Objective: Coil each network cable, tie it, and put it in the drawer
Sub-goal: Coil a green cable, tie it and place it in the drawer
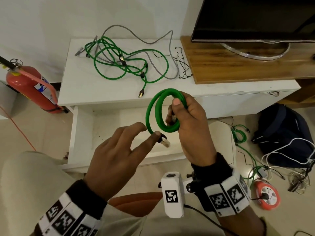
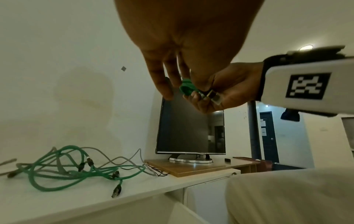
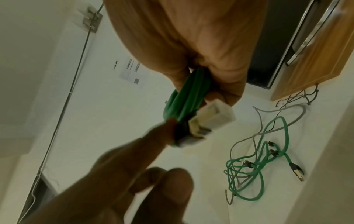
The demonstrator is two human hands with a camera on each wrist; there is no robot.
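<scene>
A green network cable (image 1: pixel 153 108) is wound into a small coil and held above the open white drawer (image 1: pixel 109 120). My right hand (image 1: pixel 177 106) grips the coil's right side, thumb on top. The coil (image 3: pixel 184 98) shows in the right wrist view, running through that fist, with one pale plug (image 3: pixel 216 112) against the palm. My left hand (image 1: pixel 150 132) pinches the cable's free end just behind its other plug (image 1: pixel 164 142), the remaining fingers spread. The left wrist view has the coil (image 2: pixel 186 87) edge-on between both hands.
A tangle of green and grey cables (image 1: pixel 119 65) lies on the white cabinet top, with thin black ties (image 1: pixel 182 65) beside a wooden board (image 1: pixel 238 65) bearing a TV (image 1: pixel 255 17). A fire extinguisher (image 1: pixel 30 87) stands at the left. A dark bag (image 1: pixel 281 133), loose cables and an orange reel (image 1: pixel 266 195) lie on the floor at the right.
</scene>
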